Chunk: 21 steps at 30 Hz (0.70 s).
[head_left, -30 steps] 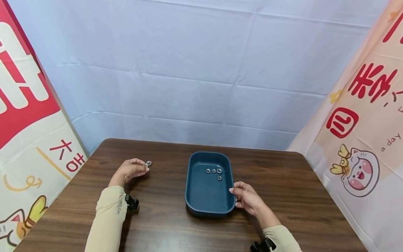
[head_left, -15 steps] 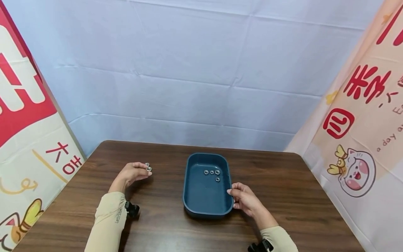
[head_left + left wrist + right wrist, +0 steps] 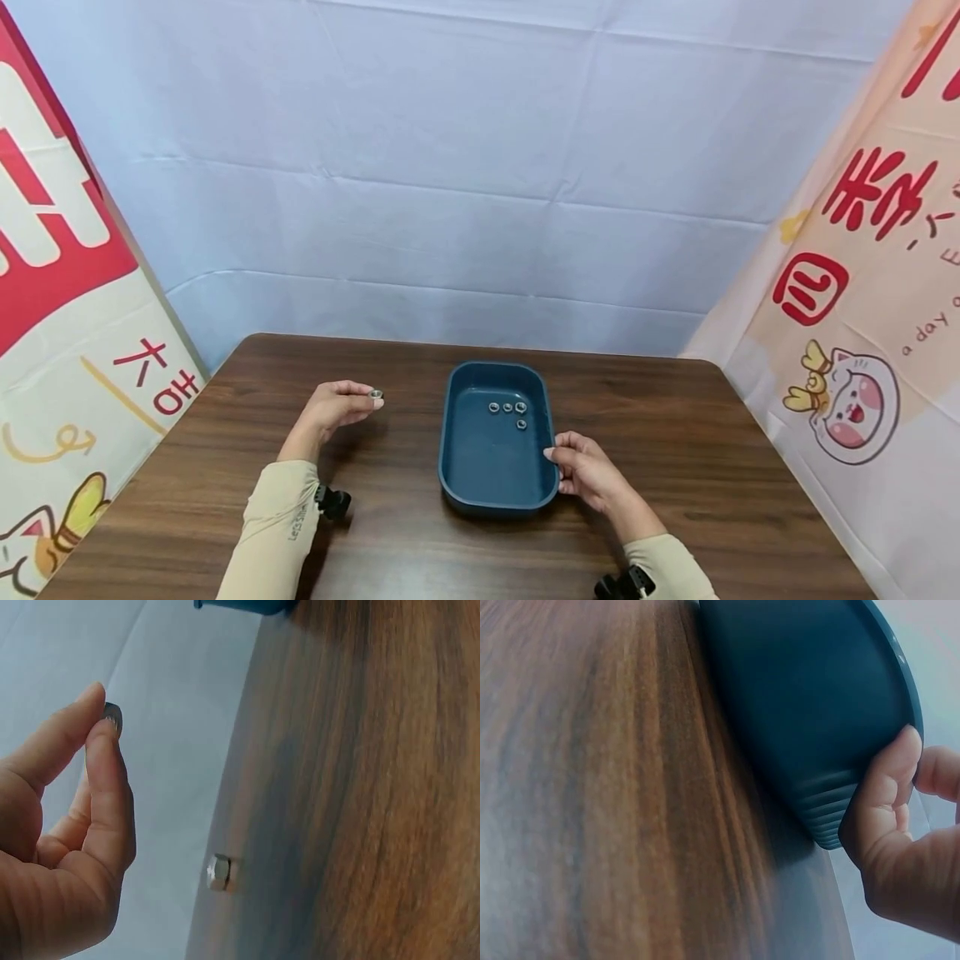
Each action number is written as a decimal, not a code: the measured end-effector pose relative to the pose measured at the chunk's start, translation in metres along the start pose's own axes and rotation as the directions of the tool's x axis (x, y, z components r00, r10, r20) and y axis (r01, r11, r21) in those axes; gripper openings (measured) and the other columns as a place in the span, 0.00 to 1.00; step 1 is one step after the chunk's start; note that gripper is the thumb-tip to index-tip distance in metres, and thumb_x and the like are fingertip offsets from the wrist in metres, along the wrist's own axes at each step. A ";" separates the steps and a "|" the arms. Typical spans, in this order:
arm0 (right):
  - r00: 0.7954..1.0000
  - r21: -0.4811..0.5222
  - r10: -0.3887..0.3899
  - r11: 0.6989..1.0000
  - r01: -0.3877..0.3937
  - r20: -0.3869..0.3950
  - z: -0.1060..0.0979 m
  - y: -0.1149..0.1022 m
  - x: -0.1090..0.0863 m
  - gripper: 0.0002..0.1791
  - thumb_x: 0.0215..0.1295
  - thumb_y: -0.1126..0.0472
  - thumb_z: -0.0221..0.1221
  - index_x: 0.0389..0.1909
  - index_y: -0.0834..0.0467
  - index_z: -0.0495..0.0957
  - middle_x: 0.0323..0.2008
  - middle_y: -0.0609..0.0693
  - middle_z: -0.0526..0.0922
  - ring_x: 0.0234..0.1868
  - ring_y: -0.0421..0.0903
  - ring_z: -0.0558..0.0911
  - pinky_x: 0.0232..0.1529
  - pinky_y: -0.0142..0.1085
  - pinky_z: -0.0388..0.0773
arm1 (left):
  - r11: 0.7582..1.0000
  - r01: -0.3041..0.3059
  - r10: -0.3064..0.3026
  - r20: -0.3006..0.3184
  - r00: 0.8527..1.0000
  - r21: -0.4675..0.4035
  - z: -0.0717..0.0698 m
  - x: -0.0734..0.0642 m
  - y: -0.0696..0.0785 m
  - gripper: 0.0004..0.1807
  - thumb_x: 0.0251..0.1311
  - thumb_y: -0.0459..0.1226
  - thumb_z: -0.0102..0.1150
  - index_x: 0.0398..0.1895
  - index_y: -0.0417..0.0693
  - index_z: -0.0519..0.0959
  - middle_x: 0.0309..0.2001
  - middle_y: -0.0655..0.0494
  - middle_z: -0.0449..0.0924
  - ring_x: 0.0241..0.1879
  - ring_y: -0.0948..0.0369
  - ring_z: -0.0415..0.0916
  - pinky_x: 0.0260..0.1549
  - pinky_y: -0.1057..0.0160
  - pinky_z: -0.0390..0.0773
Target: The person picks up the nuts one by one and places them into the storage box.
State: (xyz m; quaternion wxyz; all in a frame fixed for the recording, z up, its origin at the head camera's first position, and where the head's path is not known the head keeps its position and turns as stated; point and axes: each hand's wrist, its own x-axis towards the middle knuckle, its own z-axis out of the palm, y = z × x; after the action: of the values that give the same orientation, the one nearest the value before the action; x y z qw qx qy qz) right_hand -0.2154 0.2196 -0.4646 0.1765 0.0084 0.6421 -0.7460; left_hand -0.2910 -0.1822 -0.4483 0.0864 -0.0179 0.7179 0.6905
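Observation:
My left hand (image 3: 341, 408) pinches a metal nut (image 3: 376, 395) between thumb and fingertip, raised over the left part of the table. The left wrist view shows the same nut edge-on at the fingertips, and a second hex nut (image 3: 219, 871) lying on the wood below. That second nut is hidden behind the hand in the head view. My right hand (image 3: 588, 471) grips the right rim of a dark blue rectangular tray (image 3: 491, 479), thumb over the edge and fingers outside. Inside the tray, toward its far right, several nuts (image 3: 507, 407) lie flat.
The brown wooden table (image 3: 637, 400) ends at a pale cloth backdrop (image 3: 450, 167). Printed banners hang at the left and right sides. Between the left hand and the tray's raised wall lies bare wood.
My left hand has picked up a nut from the table at the left and moved slightly right with it. The right hand keeps its grip on the tray, which stays in place.

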 end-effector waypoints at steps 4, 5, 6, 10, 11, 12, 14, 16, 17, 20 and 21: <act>1.000 0.003 -0.001 1.000 0.001 0.001 -0.001 0.001 0.000 0.10 0.62 0.67 0.55 0.37 0.61 0.62 0.20 0.49 0.69 0.18 0.39 0.70 0.17 0.28 0.71 | 1.000 -0.018 0.019 0.026 0.999 -0.016 0.007 -0.005 0.006 0.18 0.49 0.27 0.67 0.42 0.26 0.74 0.35 0.47 0.79 0.35 0.58 0.80 0.43 0.55 0.77; 1.000 0.004 0.000 1.000 0.000 0.002 -0.001 0.001 0.000 0.10 0.62 0.67 0.55 0.37 0.61 0.62 0.20 0.49 0.69 0.18 0.39 0.70 0.17 0.28 0.71 | 1.000 -0.020 0.020 0.029 0.999 -0.022 0.009 -0.006 0.007 0.18 0.50 0.27 0.66 0.42 0.25 0.74 0.36 0.47 0.79 0.35 0.58 0.80 0.44 0.54 0.76; 1.000 0.004 0.003 1.000 -0.003 0.003 -0.001 0.001 0.000 0.10 0.62 0.67 0.55 0.38 0.61 0.62 0.20 0.49 0.69 0.18 0.40 0.70 0.17 0.29 0.71 | 1.000 -0.021 0.022 0.032 0.999 -0.019 0.011 -0.007 0.008 0.18 0.50 0.26 0.66 0.43 0.25 0.74 0.36 0.46 0.79 0.35 0.58 0.80 0.43 0.55 0.77; 1.000 -0.009 0.007 1.000 -0.007 0.004 -0.001 -0.001 -0.001 0.11 0.63 0.67 0.55 0.38 0.62 0.62 0.20 0.50 0.69 0.19 0.40 0.70 0.17 0.29 0.71 | 1.000 -0.026 0.026 0.033 0.999 -0.015 0.021 -0.007 0.010 0.17 0.50 0.26 0.66 0.42 0.26 0.74 0.37 0.44 0.78 0.36 0.57 0.80 0.42 0.57 0.77; 1.000 -0.012 0.003 1.000 -0.003 0.005 -0.001 -0.001 -0.001 0.11 0.63 0.67 0.55 0.38 0.61 0.62 0.20 0.50 0.69 0.19 0.40 0.70 0.17 0.29 0.71 | 0.999 -0.026 0.026 0.032 0.999 -0.020 0.024 -0.007 0.010 0.16 0.49 0.26 0.66 0.42 0.27 0.75 0.37 0.44 0.78 0.36 0.57 0.80 0.42 0.56 0.77; 1.000 -0.014 0.001 1.000 -0.001 0.003 -0.002 -0.002 -0.001 0.11 0.63 0.67 0.55 0.38 0.61 0.61 0.20 0.50 0.69 0.19 0.40 0.70 0.17 0.29 0.71 | 0.999 -0.028 0.028 0.036 0.999 -0.022 0.027 -0.006 0.011 0.16 0.49 0.26 0.66 0.41 0.27 0.75 0.38 0.43 0.78 0.36 0.57 0.80 0.42 0.57 0.77; 1.000 -0.016 -0.004 1.000 0.004 0.004 -0.002 -0.002 -0.001 0.10 0.63 0.67 0.55 0.37 0.61 0.62 0.20 0.50 0.68 0.19 0.40 0.69 0.17 0.29 0.71 | 0.999 -0.028 0.029 0.045 0.999 -0.023 0.033 -0.006 0.013 0.16 0.50 0.26 0.66 0.41 0.28 0.75 0.38 0.42 0.77 0.37 0.56 0.80 0.42 0.57 0.77; 1.000 -0.014 -0.005 1.000 0.005 0.006 -0.003 -0.002 0.000 0.10 0.62 0.67 0.55 0.36 0.60 0.62 0.20 0.50 0.68 0.18 0.40 0.69 0.17 0.28 0.71 | 0.999 -0.021 0.022 0.046 0.999 -0.024 0.039 -0.006 0.015 0.15 0.49 0.26 0.66 0.41 0.28 0.75 0.38 0.42 0.77 0.37 0.56 0.80 0.41 0.58 0.78; 1.000 -0.012 -0.002 1.000 0.003 0.007 -0.003 -0.002 0.001 0.09 0.62 0.67 0.55 0.36 0.60 0.62 0.20 0.50 0.68 0.18 0.40 0.69 0.17 0.28 0.71 | 1.000 -0.017 0.018 0.047 0.999 -0.026 0.042 -0.006 0.015 0.15 0.49 0.26 0.66 0.40 0.28 0.76 0.38 0.42 0.77 0.37 0.56 0.80 0.41 0.57 0.78; 1.000 -0.008 0.004 1.000 -0.004 0.005 -0.002 -0.001 0.001 0.09 0.61 0.68 0.54 0.35 0.59 0.62 0.20 0.50 0.68 0.18 0.40 0.69 0.17 0.28 0.71 | 1.000 -0.009 0.010 0.052 0.999 -0.021 0.049 -0.005 0.017 0.15 0.49 0.25 0.66 0.41 0.28 0.76 0.38 0.41 0.78 0.36 0.56 0.81 0.41 0.56 0.78; 1.000 -0.008 0.004 1.000 -0.004 0.002 -0.002 0.000 0.001 0.09 0.61 0.68 0.55 0.34 0.59 0.62 0.20 0.50 0.68 0.18 0.40 0.69 0.17 0.28 0.71 | 1.000 -0.007 0.009 0.053 0.999 -0.024 0.052 -0.005 0.018 0.15 0.48 0.25 0.66 0.41 0.28 0.76 0.38 0.41 0.78 0.36 0.56 0.81 0.42 0.56 0.78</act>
State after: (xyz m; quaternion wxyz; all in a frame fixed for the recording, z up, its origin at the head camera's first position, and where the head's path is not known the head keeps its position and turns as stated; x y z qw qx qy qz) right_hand -0.2166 0.2217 -0.4652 0.1788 0.0082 0.6447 -0.7432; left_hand -0.2839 -0.1302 -0.4311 0.1026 0.0024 0.7071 0.6996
